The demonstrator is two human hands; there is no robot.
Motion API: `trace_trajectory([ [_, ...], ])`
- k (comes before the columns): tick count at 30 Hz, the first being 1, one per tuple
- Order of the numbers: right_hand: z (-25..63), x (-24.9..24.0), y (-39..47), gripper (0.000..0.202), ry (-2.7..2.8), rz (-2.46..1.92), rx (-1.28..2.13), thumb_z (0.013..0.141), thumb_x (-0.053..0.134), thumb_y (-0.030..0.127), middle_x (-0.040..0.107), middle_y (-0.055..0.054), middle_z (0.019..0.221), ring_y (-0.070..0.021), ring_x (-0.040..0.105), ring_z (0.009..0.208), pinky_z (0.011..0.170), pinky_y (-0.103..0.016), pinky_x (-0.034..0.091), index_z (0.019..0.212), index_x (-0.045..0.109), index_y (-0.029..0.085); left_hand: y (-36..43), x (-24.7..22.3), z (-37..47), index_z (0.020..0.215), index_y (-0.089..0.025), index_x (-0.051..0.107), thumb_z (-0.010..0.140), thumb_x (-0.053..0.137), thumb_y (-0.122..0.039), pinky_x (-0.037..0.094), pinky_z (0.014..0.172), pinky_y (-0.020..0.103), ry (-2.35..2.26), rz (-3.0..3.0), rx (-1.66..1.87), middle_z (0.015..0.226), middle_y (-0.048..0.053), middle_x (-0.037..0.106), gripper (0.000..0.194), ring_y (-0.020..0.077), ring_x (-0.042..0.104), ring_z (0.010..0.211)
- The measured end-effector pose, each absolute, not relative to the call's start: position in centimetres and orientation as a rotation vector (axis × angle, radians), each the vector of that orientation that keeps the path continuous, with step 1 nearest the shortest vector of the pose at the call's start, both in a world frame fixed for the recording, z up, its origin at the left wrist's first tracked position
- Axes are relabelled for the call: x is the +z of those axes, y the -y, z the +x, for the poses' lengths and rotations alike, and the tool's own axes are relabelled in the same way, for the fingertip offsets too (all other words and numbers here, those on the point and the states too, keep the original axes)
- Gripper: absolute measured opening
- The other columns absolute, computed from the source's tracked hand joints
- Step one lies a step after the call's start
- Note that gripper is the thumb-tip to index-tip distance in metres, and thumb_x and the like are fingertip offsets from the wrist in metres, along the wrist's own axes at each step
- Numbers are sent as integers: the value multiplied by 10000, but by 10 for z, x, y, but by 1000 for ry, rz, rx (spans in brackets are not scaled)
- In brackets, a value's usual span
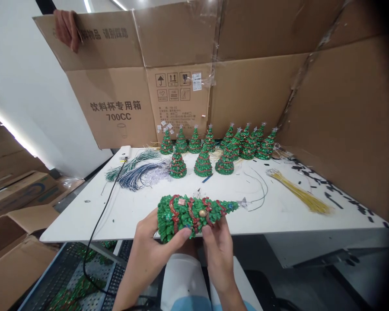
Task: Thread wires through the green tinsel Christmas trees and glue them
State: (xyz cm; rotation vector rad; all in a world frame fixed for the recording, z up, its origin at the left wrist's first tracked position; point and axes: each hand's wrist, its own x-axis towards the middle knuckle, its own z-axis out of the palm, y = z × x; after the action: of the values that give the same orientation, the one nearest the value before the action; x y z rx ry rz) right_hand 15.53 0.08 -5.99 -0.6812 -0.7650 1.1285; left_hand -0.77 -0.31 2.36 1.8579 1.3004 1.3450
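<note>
A green tree figure (194, 211) with red garlands, a gold ball and a clear star tip lies sideways in both hands, its tip pointing right. My left hand (158, 246) grips the broad base end, thumb along the lower side. Around the narrower part, my right hand (217, 246) is closed, thumb on the near side. The fingers behind the tree are mostly hidden. Just beyond it, three upright trees stand in a front row, among them a middle tree (202, 165), with a small blue strip (207, 178) beside it.
More trees (248, 144) line the cardboard wall (181, 39). Green and blue wire bundles (134, 175) lie left on the white table (81, 220), yellow wires (300, 192) and black bits right. A black cable (101, 220) crosses the left edge. Another person's hand (66, 29) hangs over the cardboard.
</note>
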Motion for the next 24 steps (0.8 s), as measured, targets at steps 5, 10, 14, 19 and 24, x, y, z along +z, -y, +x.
trace_trajectory([
  [5,158,-59,0,627,758,-676,1085,969,882,442,720,-85,1563,-334,645,1504,1316,-569,460,1547,654,358,1,22,-10,1107,-302,893,956,872,-472,594,1070,413,-1317,1846,1282,1223,29,875,228,306,792,1155],
  [10,160,-60,0,506,811,-716,1024,1004,846,424,751,-83,1488,-316,688,1440,1265,-516,510,1477,684,347,-3,14,-13,1205,-278,814,901,911,-529,588,1077,484,-1417,1777,1233,1226,57,851,406,341,763,1197],
  [14,166,-64,-1,460,891,-730,992,1039,802,422,745,-84,1504,-306,694,1430,1240,-476,530,1476,681,344,-8,7,-17,1394,-288,627,738,1031,-570,611,1046,510,-1462,1738,1403,1384,97,746,821,337,745,1200],
  [19,177,-77,4,441,1039,-753,972,1028,810,433,769,-101,1452,-316,714,1393,1202,-438,562,1446,730,317,-5,14,-24,1566,-357,553,692,1064,-580,514,1221,599,-1261,2014,1424,1597,134,613,1036,409,605,1482],
  [24,182,-70,15,451,1097,-726,1028,1001,834,456,791,-123,1424,-355,732,1370,1172,-479,594,1426,766,318,3,26,-25,1533,-331,637,839,978,-555,571,1145,545,-950,2163,1269,1488,149,705,805,382,683,1378],
])
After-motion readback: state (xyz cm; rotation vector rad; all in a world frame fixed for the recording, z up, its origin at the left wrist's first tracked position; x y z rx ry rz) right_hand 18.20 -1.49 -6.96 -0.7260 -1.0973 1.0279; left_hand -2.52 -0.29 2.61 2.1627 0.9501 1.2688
